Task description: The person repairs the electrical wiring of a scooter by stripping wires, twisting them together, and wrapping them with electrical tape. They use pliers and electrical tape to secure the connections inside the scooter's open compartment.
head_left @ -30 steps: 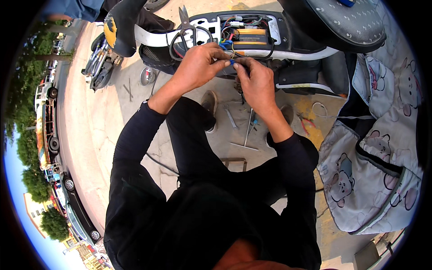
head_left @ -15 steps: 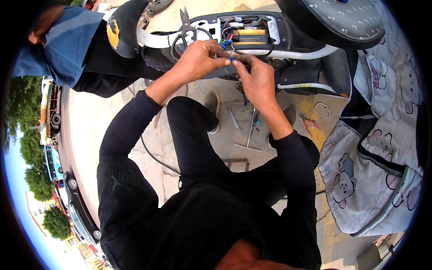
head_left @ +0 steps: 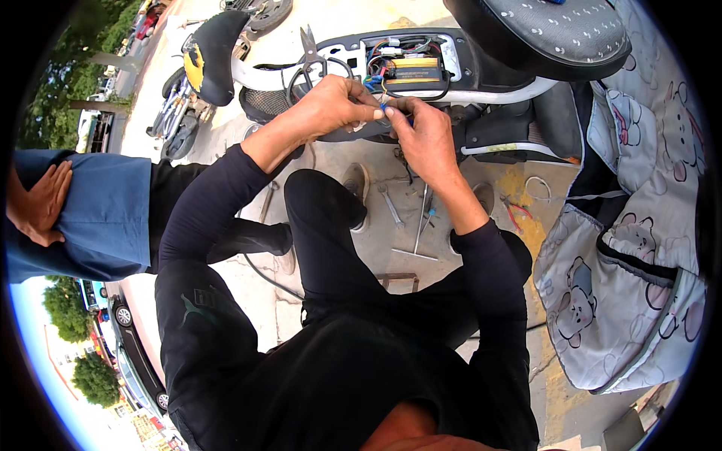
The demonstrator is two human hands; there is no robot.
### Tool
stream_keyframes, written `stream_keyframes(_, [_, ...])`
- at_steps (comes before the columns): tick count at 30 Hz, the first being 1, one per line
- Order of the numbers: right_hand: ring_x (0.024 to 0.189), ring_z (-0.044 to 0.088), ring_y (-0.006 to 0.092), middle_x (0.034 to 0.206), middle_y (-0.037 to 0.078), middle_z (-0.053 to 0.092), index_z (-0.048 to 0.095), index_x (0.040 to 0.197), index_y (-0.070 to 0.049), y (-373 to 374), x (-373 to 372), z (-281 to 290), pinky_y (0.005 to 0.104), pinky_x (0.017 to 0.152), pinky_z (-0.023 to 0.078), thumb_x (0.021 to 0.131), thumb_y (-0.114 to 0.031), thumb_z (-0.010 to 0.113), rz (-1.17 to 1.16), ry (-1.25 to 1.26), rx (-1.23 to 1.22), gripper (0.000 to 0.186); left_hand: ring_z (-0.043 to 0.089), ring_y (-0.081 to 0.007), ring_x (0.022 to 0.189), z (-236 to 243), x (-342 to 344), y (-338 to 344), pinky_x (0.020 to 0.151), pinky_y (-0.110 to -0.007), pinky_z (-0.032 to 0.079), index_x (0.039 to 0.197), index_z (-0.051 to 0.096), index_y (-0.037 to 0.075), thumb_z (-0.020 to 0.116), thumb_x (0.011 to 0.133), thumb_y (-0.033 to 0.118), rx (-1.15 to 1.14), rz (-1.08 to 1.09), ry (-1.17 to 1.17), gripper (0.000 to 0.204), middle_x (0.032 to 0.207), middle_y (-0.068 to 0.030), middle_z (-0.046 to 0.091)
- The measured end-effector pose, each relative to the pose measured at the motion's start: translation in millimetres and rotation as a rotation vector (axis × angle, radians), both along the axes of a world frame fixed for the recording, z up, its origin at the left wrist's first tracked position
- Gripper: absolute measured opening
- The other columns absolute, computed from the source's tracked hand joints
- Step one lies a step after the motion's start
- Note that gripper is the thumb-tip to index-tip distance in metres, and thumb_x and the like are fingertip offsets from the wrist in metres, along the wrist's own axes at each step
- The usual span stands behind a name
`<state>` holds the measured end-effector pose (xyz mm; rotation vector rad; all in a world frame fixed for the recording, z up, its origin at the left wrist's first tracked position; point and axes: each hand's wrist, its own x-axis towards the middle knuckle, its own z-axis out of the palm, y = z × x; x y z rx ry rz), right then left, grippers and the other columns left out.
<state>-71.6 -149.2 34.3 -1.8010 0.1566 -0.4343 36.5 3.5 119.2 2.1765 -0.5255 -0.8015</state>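
Observation:
My left hand [head_left: 335, 110] and my right hand [head_left: 427, 134] meet fingertip to fingertip over the near side of an electric scooter's body. Between their pinched thumbs and fingers is a thin blue wire [head_left: 384, 107]; its exact end is hidden by the fingers. Just beyond, an open compartment [head_left: 456, 56] in the scooter holds a black and gold controller box [head_left: 412, 70] and a tangle of coloured wires [head_left: 374, 81]. A pair of scissors [head_left: 310, 54] with black handles lies on the scooter's white frame, beyond my left hand.
Below my hands, a wrench [head_left: 391, 205], a T-handle tool [head_left: 418, 240] and red-handled pliers [head_left: 517, 214] lie on the concrete. A grey padded cover [head_left: 639, 225] hangs at right. The scooter seat [head_left: 553, 37] stands at far right. A person in blue [head_left: 98, 214] stands at left.
The person in blue has moved nearer along my left side, uncovering a parked motorbike behind. My hands keep their pinch, with the blue wire shifted slightly.

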Motion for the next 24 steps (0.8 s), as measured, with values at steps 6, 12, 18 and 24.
stream_keyframes(6, [0.071,0.075,0.0273,0.078,0.016,0.076,0.078,0.101,0.002,2,0,-1,0.0402,0.07,0.056,0.094,-0.021,0.07,0.002,0.066,0.165,0.025,0.058,-0.0078,0.065,-9,1,4,0.058,-0.025,0.049,0.095,0.076,-0.005,0.084,0.087,0.013,-0.066,-0.042,-0.003,0.021,0.074,-0.0042,0.068])
stream_keyframes(12, [0.069,0.071,0.012,0.075,0.01,0.075,0.078,0.101,0.005,6,2,-5,0.03,0.065,0.054,0.095,-0.019,0.072,-0.026,0.152,0.353,0.025,0.071,-0.027,0.071,-33,-21,8,0.064,-0.037,0.055,0.087,0.079,0.002,0.083,0.077,0.008,-0.146,-0.177,-0.881,0.012,0.082,-0.0097,0.068])
stream_keyframes(18, [0.073,0.067,0.0096,0.091,0.006,0.075,0.075,0.107,0.006,11,0,-4,0.0231,0.055,0.046,0.099,-0.015,0.072,-0.022,0.197,0.564,0.022,0.069,-0.0221,0.074,-54,-58,5,0.057,-0.04,0.055,0.079,0.066,0.006,0.069,0.079,0.012,-0.015,-0.103,-1.303,0.006,0.089,-0.0044,0.06])
stream_keyframes(24, [0.086,0.071,0.0139,0.1,0.01,0.077,0.074,0.108,0.007,11,5,-21,0.0267,0.078,0.056,0.102,-0.012,0.069,-0.022,0.084,0.774,0.021,0.059,-0.0195,0.069,-67,-70,-5,0.051,-0.031,0.046,0.082,0.071,0.0,0.067,0.076,0.015,0.112,-0.277,-1.708,0.017,0.092,-0.0075,0.057])
